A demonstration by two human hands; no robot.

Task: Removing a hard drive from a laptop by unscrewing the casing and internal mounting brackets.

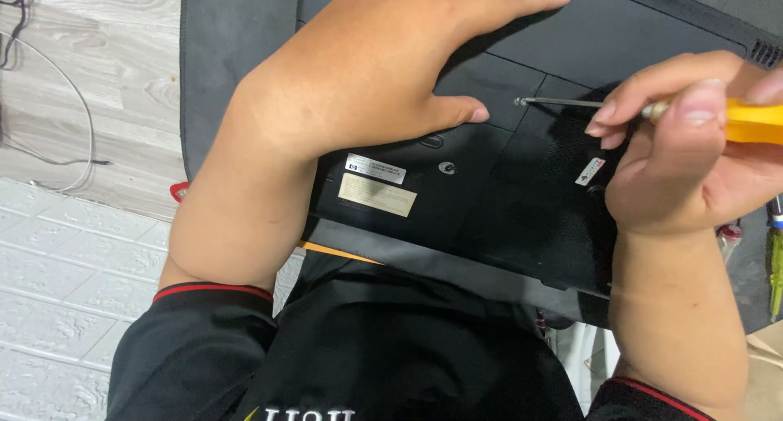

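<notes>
A black laptop (489, 201) lies bottom side up in front of me, with a pale label and a small white sticker on its base. My left hand (367, 70) presses flat on the base, fingers spread, thumb near a panel seam. My right hand (685, 152) grips a screwdriver with a yellow handle (754, 121). Its thin metal shaft (563, 102) runs left, and the tip sits on a screw at the panel edge, just right of my left thumb.
A dark mat (216, 54) lies under the laptop on a wood-grain surface (106, 70). Thin cables (73, 103) trail at the left. A green-handled tool (776, 266) lies at the right edge. White textured flooring shows below left.
</notes>
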